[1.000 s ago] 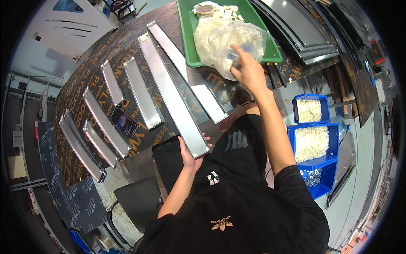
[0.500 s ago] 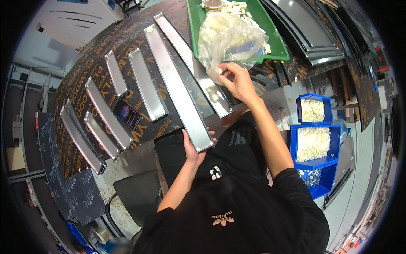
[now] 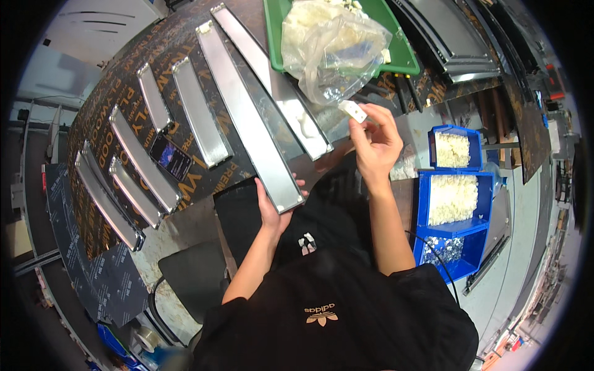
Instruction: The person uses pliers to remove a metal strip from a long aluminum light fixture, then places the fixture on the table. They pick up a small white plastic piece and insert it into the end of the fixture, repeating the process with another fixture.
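Observation:
My left hand [image 3: 272, 213] is wrapped round the near end of a long silver metal panel [image 3: 250, 114], whose far end lies on the table. A white piece sits at the panel's far end. My right hand [image 3: 378, 145] is raised to the right of the panel, pinching a small white plastic block [image 3: 354, 112] with holes between thumb and fingers. Just beyond that block is a clear plastic bag [image 3: 331, 65] of similar white pieces, spilling over the edge of a green tray [image 3: 405, 60]. Another long panel [image 3: 288, 102] lies beside the held one.
Several shorter metal panels [image 3: 201, 120] and a phone [image 3: 171, 159] lie on the dark printed plywood table [image 3: 133, 80]. At the right stand blue bins [image 3: 423, 204] with white pieces and shiny small parts. A black chair [image 3: 192, 278] is at the lower left.
My right hand has drawn back from the bag and now shows a white plastic block in its fingers. My left hand still grips the panel. The whole view has shifted slightly.

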Demonstrator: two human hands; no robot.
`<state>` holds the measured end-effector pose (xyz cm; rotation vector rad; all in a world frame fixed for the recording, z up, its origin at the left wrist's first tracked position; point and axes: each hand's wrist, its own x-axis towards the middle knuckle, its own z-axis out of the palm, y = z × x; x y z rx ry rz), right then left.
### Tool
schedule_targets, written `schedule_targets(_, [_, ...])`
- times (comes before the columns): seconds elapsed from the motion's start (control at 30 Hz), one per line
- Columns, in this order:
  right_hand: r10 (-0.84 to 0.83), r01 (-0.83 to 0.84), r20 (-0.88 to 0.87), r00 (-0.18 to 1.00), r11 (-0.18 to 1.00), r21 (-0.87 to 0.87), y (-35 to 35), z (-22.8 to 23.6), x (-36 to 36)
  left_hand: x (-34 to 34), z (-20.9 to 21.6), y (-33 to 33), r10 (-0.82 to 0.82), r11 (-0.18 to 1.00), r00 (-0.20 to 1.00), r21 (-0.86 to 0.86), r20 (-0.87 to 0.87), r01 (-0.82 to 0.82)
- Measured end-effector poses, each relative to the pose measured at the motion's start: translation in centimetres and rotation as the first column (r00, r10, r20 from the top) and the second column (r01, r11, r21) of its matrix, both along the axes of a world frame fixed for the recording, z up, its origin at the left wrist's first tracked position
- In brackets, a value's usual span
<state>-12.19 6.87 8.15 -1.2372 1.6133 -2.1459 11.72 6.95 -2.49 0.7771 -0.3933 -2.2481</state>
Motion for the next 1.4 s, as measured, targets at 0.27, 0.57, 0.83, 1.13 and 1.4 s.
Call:
schedule_targets(0.27, [0.010,-0.142,0.507,0.862,0.965,0.221,7.0,-6.2,2.8,0.6,6.5,-1.4,-0.130,0.985,0.945,-0.152,-0.300,0.087])
schedule_targets(0.57, [0.072,-0.312,0.515,0.854,0.863,0.398,8.7,-10.0,5.3,-1.2,19.4,-5.8,-0.150,0.981,0.818,-0.188,-0.555,0.053])
schedule_targets(0.83, [0.111,-0.297,0.403,0.909,0.850,0.435,8.3,-10.2,5.7,-0.9,22.8,-8.6,-0.175,0.976,0.702,-0.218,-0.691,0.029])
schedule_targets(1.13, [0.140,-0.298,0.368,0.919,0.859,0.417,8.5,-10.6,5.5,-1.5,24.0,-9.2,-0.093,0.979,0.855,-0.201,-0.510,-0.014])
schedule_targets(1.4, [0.145,-0.321,0.415,0.898,0.860,0.395,8.5,-10.4,5.6,-2.4,24.8,-8.9,-0.067,0.991,0.739,-0.133,-0.670,-0.031])
